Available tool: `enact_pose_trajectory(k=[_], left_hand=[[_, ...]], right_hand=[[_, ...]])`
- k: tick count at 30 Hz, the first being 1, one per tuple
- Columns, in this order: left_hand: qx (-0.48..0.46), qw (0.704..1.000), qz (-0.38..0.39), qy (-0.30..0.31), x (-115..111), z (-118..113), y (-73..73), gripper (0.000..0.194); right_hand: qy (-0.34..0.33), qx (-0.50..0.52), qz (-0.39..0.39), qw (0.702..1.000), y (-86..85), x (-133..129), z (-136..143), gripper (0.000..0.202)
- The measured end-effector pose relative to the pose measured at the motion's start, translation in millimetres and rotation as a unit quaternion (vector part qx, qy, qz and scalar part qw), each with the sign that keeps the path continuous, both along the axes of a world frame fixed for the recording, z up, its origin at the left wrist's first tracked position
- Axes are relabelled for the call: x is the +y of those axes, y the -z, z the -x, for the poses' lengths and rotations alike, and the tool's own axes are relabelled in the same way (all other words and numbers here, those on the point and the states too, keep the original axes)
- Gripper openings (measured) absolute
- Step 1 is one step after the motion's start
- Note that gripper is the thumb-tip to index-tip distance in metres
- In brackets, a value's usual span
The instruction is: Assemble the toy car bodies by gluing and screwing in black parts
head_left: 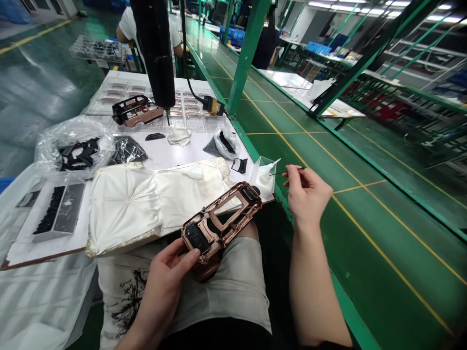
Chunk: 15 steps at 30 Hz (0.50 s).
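Over the lap [233, 291]: I am watching a copper-coloured car shell [216, 221] being held tilted, its far end lying to the right; I cannot tell whether it is touching the lap.
Left grip [171, 267]: it is holding the shell's near end, thumb lying on the rim beside a black insert [198, 238].
Right grip [308, 192]: it is pinching a thin dark tool [279, 173] narrowly between thumb and fingers, the tip pointing left.
Clear container [272, 188]: it is standing at the right edge of the surface [156, 154], holding white contents [264, 175]; the tool's tip is reaching to it, though I cannot tell whether it is touching anything inside.
White pad [122, 204]: it is lying along the surface's front edge, a small white piece [196, 172] resting on it.
Small black frame [240, 166]: it is lying just left of the container.
Behind the pad: a black screwdriver [155, 53] is hanging tip down, and a second car shell [140, 116] is sitting to its left.
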<state>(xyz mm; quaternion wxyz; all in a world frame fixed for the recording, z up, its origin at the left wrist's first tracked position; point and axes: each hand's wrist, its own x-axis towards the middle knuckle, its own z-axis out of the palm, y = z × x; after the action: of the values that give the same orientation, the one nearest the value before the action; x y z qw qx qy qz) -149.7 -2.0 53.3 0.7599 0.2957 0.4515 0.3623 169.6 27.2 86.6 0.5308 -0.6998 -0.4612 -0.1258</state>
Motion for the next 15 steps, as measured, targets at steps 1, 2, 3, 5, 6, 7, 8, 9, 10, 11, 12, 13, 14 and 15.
enact_pose_trajectory(k=[1, 2, 3, 5, 6, 7, 8, 9, 10, 11, 12, 13, 14, 15], left_hand=[[-0.001, 1.000, -0.002, -0.004, 0, 0, -0.7, 0.045], [-0.003, 1.000, -0.003, -0.007, 0, 0, -1.5, 0.046], [-0.007, 1.000, -0.003, -0.009, 0, -1, -2.2, 0.045], [-0.017, 1.000, -0.002, -0.013, -1, -1, -3.4, 0.044], [-0.022, 1.000, 0.000, -0.014, -1, -1, -3.7, 0.043], [-0.027, 1.000, 0.000, -0.013, -1, -1, -3.7, 0.042], [-0.032, 0.999, -0.001, -0.012, -1, -1, -3.6, 0.040], [-0.037, 0.999, -0.003, -0.011, -1, -1, -3.2, 0.039], [-0.040, 0.999, -0.004, -0.010, -1, -1, -2.8, 0.038], [-0.044, 0.999, -0.005, -0.008, -1, -1, -2.3, 0.037], [-0.047, 0.999, -0.006, -0.007, -1, -1, -1.9, 0.037], [-0.049, 0.999, -0.006, -0.006, -1, 0, -1.6, 0.037], [-0.051, 0.999, -0.006, -0.005, -1, 0, -1.4, 0.037], [-0.053, 0.999, -0.005, -0.004, -1, 0, -1.4, 0.037]], right_hand=[[0.000, -0.004, 0.005, 1.000, 1.6, 0, 1, 0.032], [0.007, -0.012, -0.004, 1.000, 2.9, -1, 5, 0.040], [0.015, -0.021, -0.023, 0.999, 3.8, -3, 13, 0.049], [-0.007, -0.050, -0.058, 0.997, 4.3, -11, 34, 0.050], [-0.048, -0.070, -0.056, 0.995, 4.1, -16, 46, 0.043], [-0.103, -0.094, -0.039, 0.990, 3.8, -20, 58, 0.037], [-0.160, -0.119, -0.011, 0.980, 3.6, -23, 69, 0.036], [-0.208, -0.141, 0.021, 0.968, 3.6, -25, 78, 0.038], [-0.246, -0.158, 0.051, 0.955, 4.1, -25, 84, 0.042], [-0.275, -0.168, 0.078, 0.944, 5.0, -25, 89, 0.047], [-0.298, -0.172, 0.099, 0.934, 6.0, -24, 91, 0.049], [-0.317, -0.172, 0.116, 0.926, 7.1, -22, 93, 0.050], [-0.329, -0.170, 0.127, 0.920, 8.0, -20, 92, 0.050], [-0.335, -0.168, 0.134, 0.917, 8.6, -19, 92, 0.050]])
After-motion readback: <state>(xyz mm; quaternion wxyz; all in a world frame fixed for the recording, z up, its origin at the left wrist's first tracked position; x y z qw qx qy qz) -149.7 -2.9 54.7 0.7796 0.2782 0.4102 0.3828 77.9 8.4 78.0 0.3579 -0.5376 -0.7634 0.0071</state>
